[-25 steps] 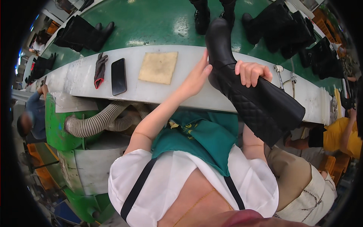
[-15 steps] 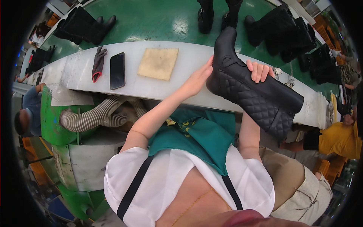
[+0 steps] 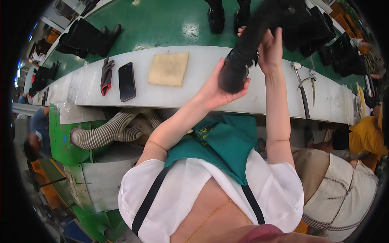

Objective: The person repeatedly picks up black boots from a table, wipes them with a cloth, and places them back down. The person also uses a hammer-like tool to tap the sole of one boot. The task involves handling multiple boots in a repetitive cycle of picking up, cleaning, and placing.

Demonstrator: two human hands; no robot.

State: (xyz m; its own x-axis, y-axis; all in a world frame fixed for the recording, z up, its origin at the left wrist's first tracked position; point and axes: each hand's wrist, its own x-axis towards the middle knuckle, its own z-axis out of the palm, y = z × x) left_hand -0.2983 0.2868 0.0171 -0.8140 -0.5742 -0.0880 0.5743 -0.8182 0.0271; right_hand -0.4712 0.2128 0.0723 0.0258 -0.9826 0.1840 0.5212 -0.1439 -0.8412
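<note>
Cupping: my left hand (image 3: 216, 87) is curled partway around the rounded foot end of a black boot (image 3: 236, 75), thumb at its left side, fingertips at its right.
Right hand: mine (image 3: 270, 52) is partly open, thumb raised beside the boot, fingers passing behind it with tips showing on the far side; I cannot tell how firmly they press.
Boot: I have it tilted over the far edge of the white bench (image 3: 89, 83), its blurred shaft running up and right past that edge.
Bench, left part: a grey glove (image 3: 107, 77) with a red cuff lies beside a dark phone (image 3: 127, 83), which nears the front edge.
Bench, middle: a yellowish square pad (image 3: 168, 69) sits toward the far edge.
Bench, right end: a hammer (image 3: 304, 101) points its handle at my edge, metal pincers (image 3: 313, 87) just beside it.
Green surface (image 3: 162, 28): more black boots (image 3: 91, 36) rest beyond the bench.
</note>
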